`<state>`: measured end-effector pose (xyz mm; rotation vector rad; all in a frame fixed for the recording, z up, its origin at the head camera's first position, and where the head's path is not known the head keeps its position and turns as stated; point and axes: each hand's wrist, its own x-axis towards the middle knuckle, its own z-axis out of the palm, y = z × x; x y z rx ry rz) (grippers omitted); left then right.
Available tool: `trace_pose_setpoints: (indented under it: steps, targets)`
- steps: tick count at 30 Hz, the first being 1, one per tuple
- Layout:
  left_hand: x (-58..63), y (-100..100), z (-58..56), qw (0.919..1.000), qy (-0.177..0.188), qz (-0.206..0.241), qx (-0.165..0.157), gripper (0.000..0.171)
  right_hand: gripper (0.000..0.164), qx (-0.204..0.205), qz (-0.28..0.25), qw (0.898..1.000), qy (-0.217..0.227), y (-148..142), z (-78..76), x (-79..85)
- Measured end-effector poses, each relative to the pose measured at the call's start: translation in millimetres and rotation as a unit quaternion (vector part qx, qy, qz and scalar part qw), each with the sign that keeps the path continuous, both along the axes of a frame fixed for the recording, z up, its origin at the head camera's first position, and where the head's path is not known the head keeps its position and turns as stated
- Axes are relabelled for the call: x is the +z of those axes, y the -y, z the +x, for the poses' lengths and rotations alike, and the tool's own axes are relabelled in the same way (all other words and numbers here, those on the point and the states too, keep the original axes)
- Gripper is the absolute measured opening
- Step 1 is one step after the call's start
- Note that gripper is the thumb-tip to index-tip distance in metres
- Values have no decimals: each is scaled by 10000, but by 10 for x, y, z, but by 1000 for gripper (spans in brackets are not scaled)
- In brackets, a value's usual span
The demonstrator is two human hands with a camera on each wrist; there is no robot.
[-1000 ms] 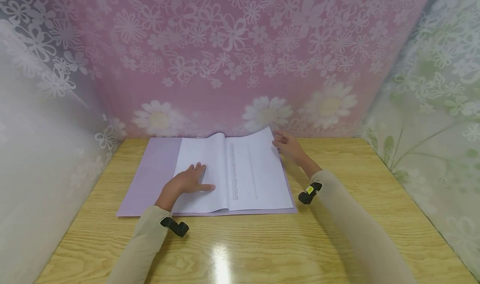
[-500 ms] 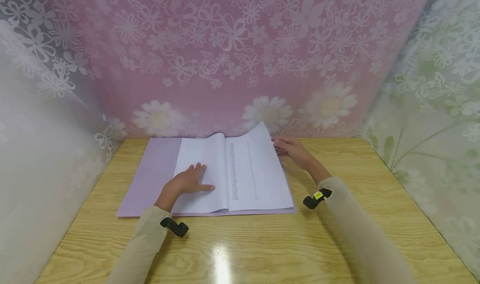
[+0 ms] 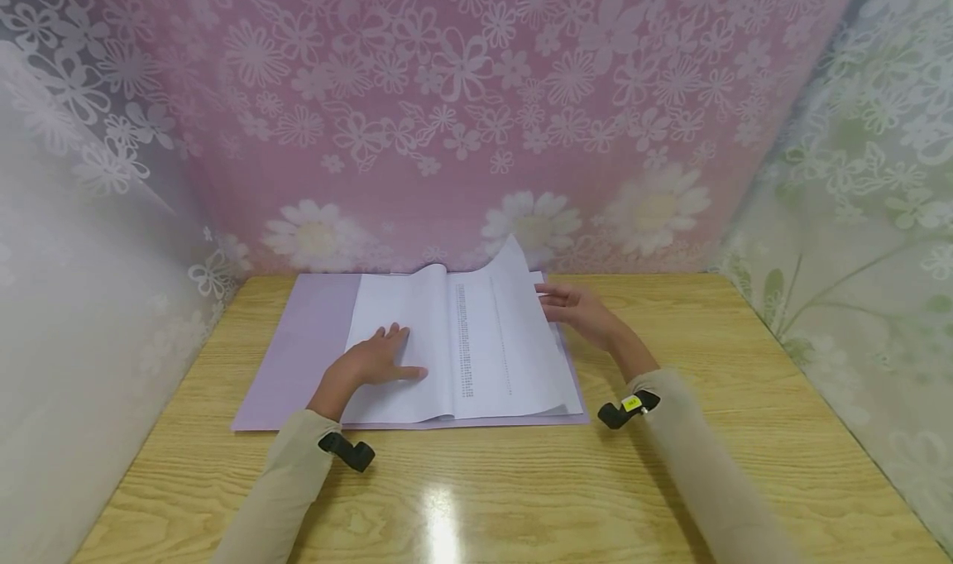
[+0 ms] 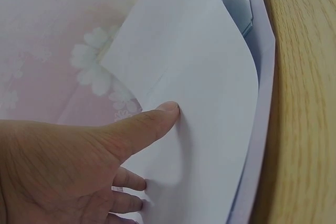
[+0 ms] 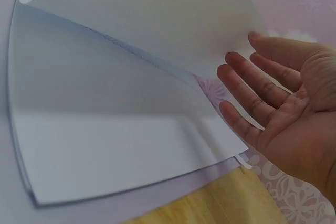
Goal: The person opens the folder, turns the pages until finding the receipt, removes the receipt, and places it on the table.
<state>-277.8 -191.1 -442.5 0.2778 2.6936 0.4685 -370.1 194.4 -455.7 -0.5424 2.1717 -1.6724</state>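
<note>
A purple folder (image 3: 313, 332) lies open on the table, holding white sheets. My left hand (image 3: 372, 360) rests on the blank left-hand page (image 3: 405, 299), thumb and fingers spread; in the left wrist view the thumb touches the curved paper (image 4: 215, 77). On the right-hand side, a sheet with columns of small print (image 3: 484, 349) bends upward, its far corner raised. My right hand (image 3: 584, 312) is at this sheet's right edge, fingers extended. The right wrist view has the fingertips against or very near the raised sheet (image 5: 147, 19), above a blank page (image 5: 121, 150).
The folder lies towards the back of a wood-grain table (image 3: 506, 489). Behind it stands a pink flowered backdrop (image 3: 417, 134), with pale patterned panels (image 3: 856, 217) at both sides. Black wrist cameras (image 3: 350, 451) sit on both beige sleeves (image 3: 275, 489).
The printed sheet's far corner has risen and moved left, baring more of the page beneath. My right hand has shifted slightly nearer me along the edge. My left hand stays put.
</note>
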Motion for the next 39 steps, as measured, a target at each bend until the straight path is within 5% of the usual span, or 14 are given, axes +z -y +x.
trace_pose_setpoints:
  steps: [11,39]
  targets:
    - [-23,2,11,10000,28,4,68,100,55,335,-296,9989,-117,258,48,-135]
    - [25,0,13,10000,-39,47,-20,97,74,708,251,9956,-561,665,157,-82]
